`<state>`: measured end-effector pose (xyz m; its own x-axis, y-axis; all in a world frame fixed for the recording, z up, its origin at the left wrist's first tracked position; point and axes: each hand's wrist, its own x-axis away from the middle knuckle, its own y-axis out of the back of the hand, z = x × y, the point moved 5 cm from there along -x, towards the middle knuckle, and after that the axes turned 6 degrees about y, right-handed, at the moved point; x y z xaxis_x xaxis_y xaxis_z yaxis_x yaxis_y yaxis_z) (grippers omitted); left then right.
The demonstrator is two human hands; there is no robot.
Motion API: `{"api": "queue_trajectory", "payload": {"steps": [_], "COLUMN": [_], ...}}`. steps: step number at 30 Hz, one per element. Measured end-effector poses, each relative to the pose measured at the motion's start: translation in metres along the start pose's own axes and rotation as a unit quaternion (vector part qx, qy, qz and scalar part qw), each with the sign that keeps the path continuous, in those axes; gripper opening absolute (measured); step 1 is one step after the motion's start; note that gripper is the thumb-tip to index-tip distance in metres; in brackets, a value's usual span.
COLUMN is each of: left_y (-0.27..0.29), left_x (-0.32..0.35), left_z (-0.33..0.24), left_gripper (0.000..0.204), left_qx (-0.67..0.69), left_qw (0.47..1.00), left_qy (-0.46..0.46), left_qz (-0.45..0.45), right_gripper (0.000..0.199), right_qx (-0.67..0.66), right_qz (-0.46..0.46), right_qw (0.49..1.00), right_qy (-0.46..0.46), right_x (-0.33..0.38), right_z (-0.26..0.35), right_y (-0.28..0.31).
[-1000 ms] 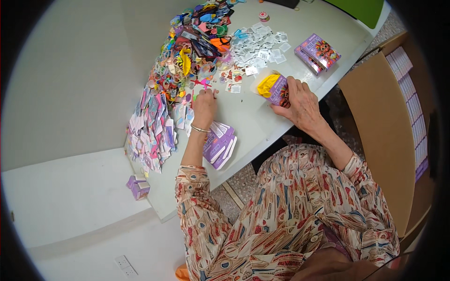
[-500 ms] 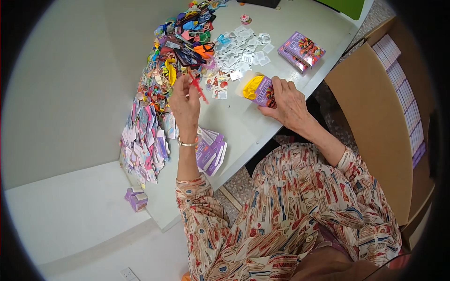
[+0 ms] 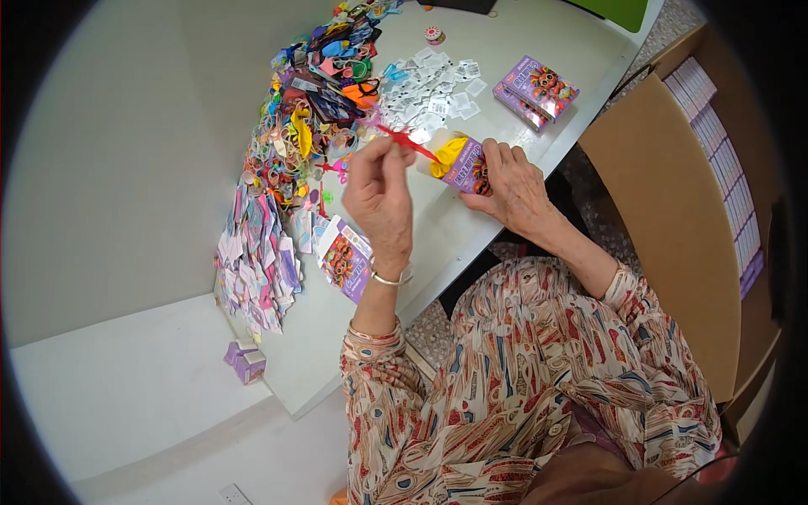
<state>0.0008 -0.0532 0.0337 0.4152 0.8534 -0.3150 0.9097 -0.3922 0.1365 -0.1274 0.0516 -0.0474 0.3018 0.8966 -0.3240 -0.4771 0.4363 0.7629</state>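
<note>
My left hand (image 3: 380, 198) pinches a thin, red, limb-like piece (image 3: 407, 139) that looks like a small plastic toy. The red piece points toward the open end of a small purple box (image 3: 470, 171), and its tip appears to meet the yellow item (image 3: 449, 157) inside. My right hand (image 3: 520, 189) grips that box by its other end, holding it tilted above the table. What else lies in the box is hidden. Beside my left wrist, several flattened purple boxes (image 3: 345, 261) lie on the table.
Along the wall runs a heap of colourful trinkets (image 3: 295, 135), with pastel cards (image 3: 259, 261) at its near end. White paper squares (image 3: 438, 93) spread mid-table. Filled purple boxes (image 3: 541, 87) stack at right. A carton (image 3: 665, 185) holds rows of boxes; a crumpled purple box (image 3: 246, 362) lies left.
My left hand has moved right with the red piece, from beside the heap to the box's open end. My right hand and the box have barely shifted.
</note>
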Motion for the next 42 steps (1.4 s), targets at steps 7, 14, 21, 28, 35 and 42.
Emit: {"api": "queue_trajectory", "payload": {"steps": [7, 14, 21, 28, 35, 42], "left_y": [-0.016, -0.032, -0.035, -0.039, -0.03, -0.032], "left_x": [0.009, 0.009, 0.005, 0.014, 0.011, 0.04], "left_z": [0.019, 0.013, 0.01, 0.01, 0.034, 0.039], "left_gripper": [0.006, 0.012, 0.015, 0.022, 0.035, 0.05], "left_qx": [-0.103, -0.405, -0.422, -0.425, -0.308, -0.06], "left_qw": [0.994, 0.893, 0.871, 0.887, 0.935, 0.985], "left_qy": [0.005, -0.126, -0.12, -0.131, -0.071, 0.119], "left_qz": [0.031, 0.149, 0.223, 0.124, 0.163, 0.109], "right_gripper": [0.067, 0.07, 0.072, 0.078, 0.079, 0.095], "right_qx": [-0.004, -0.008, -0.007, 0.0, -0.005, -0.032], "right_qz": [0.002, 0.008, 0.005, -0.006, -0.034, -0.076], "right_qw": [1.0, 1.0, 1.0, 1.0, 0.999, 0.996], "right_qy": [-0.009, -0.009, 0.001, 0.002, 0.022, 0.014], "right_x": [-0.001, -0.001, 0.001, 0.0, -0.001, -0.001], "right_z": [-0.002, -0.003, -0.003, 0.0, 0.001, -0.008], "right_y": [-0.001, -0.004, -0.007, -0.002, 0.001, 0.008]}}
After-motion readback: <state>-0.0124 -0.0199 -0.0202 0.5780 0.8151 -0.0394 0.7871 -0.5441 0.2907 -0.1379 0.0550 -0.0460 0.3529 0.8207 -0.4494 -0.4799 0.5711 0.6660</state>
